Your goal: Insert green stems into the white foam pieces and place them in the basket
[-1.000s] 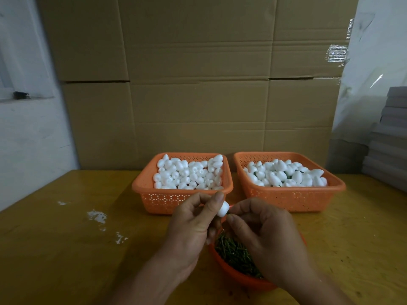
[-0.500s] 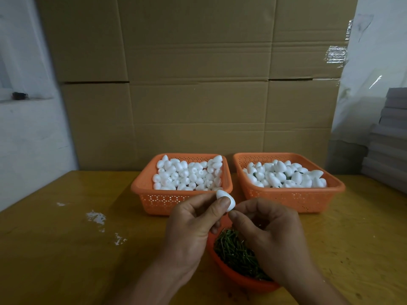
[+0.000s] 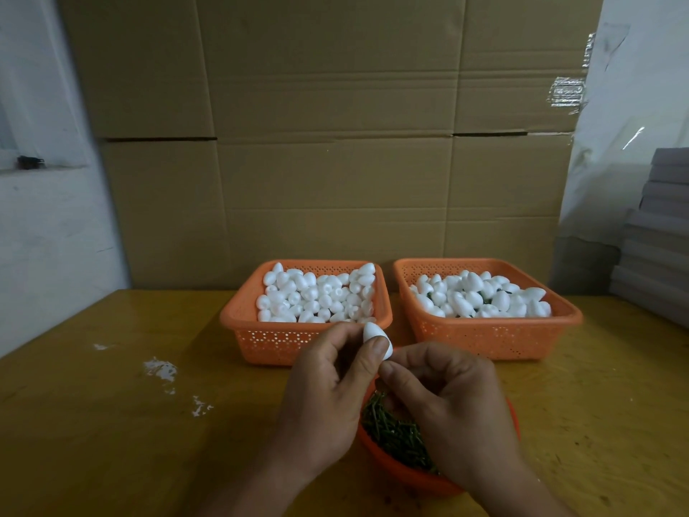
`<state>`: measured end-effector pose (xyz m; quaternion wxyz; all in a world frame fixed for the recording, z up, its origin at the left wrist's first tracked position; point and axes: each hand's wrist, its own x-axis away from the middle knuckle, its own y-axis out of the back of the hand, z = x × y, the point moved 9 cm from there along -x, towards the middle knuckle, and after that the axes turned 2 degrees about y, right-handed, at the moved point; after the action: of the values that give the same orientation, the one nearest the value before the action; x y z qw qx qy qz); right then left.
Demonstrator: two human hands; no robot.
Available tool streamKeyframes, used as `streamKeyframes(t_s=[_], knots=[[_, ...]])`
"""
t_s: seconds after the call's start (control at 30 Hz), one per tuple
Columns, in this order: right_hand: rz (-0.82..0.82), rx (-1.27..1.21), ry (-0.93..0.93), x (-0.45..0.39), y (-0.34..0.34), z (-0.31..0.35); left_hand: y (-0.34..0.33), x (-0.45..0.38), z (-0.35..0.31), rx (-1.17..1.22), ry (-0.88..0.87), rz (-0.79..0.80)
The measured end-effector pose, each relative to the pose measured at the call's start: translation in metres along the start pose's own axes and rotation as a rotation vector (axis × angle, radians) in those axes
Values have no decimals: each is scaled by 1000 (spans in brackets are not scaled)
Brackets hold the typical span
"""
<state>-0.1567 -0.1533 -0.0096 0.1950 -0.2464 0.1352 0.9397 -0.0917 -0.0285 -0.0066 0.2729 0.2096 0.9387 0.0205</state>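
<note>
Left hand [image 3: 328,389] pinches foam piece [image 3: 377,339], long axis tilted toward right hand [image 3: 447,401]; right fingertips pinched at its lower end, stem unseen.

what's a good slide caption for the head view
Left hand pinches a foam piece as right hand meets it above the stem bowl.

Two orange perforated baskets are standing side by side on the counter: a left basket [image 3: 261,322] and a right basket [image 3: 496,337], each holding too many white foam pieces to count. One orange bowl [image 3: 406,475] is holding a heap of green stems [image 3: 395,434], likewise uncountable. Two hands are showing; one foam piece [image 3: 374,335] is being pinched.
</note>
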Motion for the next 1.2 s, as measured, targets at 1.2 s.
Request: streamKeyframes(t_s=[1.2], knots=[[-386, 767, -242, -115, 136, -77, -14, 6, 1, -502, -158, 24]])
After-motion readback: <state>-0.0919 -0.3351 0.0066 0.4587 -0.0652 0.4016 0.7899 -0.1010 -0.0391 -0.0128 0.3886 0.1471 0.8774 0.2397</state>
